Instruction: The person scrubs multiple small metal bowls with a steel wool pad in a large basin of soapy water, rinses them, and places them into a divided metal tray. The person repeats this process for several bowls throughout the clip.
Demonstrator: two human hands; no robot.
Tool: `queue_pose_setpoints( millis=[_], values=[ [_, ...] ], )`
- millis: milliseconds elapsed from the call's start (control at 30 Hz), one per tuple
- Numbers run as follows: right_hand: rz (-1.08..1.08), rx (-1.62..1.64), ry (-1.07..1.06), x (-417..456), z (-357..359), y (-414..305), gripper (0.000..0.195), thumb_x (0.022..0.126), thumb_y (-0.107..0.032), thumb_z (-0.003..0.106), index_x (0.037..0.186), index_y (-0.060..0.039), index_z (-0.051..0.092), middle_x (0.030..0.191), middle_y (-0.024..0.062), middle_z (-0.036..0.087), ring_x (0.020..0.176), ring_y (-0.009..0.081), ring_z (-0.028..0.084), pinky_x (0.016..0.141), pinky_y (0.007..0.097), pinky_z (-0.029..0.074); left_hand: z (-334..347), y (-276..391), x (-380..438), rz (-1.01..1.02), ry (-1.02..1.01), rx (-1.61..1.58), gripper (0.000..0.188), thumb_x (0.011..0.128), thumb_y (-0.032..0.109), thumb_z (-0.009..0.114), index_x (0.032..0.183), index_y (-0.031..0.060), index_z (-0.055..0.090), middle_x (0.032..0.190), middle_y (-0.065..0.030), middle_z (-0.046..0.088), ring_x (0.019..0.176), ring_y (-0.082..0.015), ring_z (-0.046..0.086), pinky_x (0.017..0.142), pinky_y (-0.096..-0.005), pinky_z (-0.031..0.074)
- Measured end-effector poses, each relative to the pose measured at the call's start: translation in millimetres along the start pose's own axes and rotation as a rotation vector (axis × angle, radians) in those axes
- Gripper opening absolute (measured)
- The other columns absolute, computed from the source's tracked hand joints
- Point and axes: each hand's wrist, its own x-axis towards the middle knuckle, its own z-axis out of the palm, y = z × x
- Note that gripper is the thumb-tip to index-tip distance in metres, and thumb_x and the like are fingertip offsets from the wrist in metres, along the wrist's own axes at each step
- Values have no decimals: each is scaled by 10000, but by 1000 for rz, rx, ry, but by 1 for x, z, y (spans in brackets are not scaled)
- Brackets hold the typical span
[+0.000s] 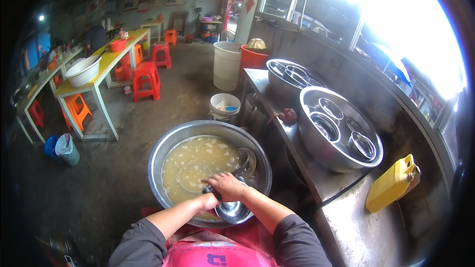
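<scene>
A large round metal basin (156,187) stands low before me, holding cloudy yellowish water with pale scraps floating in it. Over its near side, my left hand (207,202) meets a dark scouring pad (212,192); its fingers are partly hidden, so its grip cannot be told. My right hand (227,186) lies just above and beside it, over the rim of a shiny metal bowl (233,212); whether it grips the bowl or the pad is unclear. The bowl is tilted at the basin's near right side. Other metal bowls (249,160) lie partly sunk at the basin's right.
On the metal counter (319,189) at right stand a wide basin of metal bowls (374,157), a second such basin (274,78), a reddish cloth (287,115) and a yellow jerrycan (387,183). A white bucket (225,102) stands beyond my basin; red stools (146,78) and tables are at left.
</scene>
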Motion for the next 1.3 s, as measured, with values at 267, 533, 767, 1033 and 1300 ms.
queue_pose_setpoints(
  millis=[267,533,767,1033,1300],
  values=[
    [336,-27,-117,-13,-25,48,472,727,-352,772,1045,-47,601,898,184,680,885,386,651,794,454,510,-7,8,-7,34,113,141,383,724,20,500,1090,-58,581,855,-129,635,639,-224,585,593,-351,489],
    [678,1389,914,-35,91,52,251,882,-95,663,1117,-14,629,999,63,680,889,173,639,808,335,518,20,2,2,696,613,238,638,755,-27,416,1381,-1,298,1241,-300,518,1159,-450,524,1002,-442,413],
    [824,1742,399,-42,130,29,209,888,-130,664,1066,-22,648,941,69,692,784,175,651,727,331,531,-23,-36,43,615,821,46,549,805,-11,460,1347,17,374,1215,-217,565,1107,-330,568,979,-393,431],
    [710,644,764,-96,90,56,380,752,-161,753,1069,-33,586,922,137,680,855,238,667,785,345,513,-134,-78,57,-484,501,671,160,819,123,692,924,2,692,828,-169,694,586,-274,668,548,-370,547],
    [662,534,833,-106,94,40,281,792,-125,727,1008,-11,588,912,149,656,853,271,656,779,330,501,-77,-72,58,-571,109,819,415,864,433,649,1036,59,702,1000,-151,693,781,-253,667,710,-398,525]
  ],
)
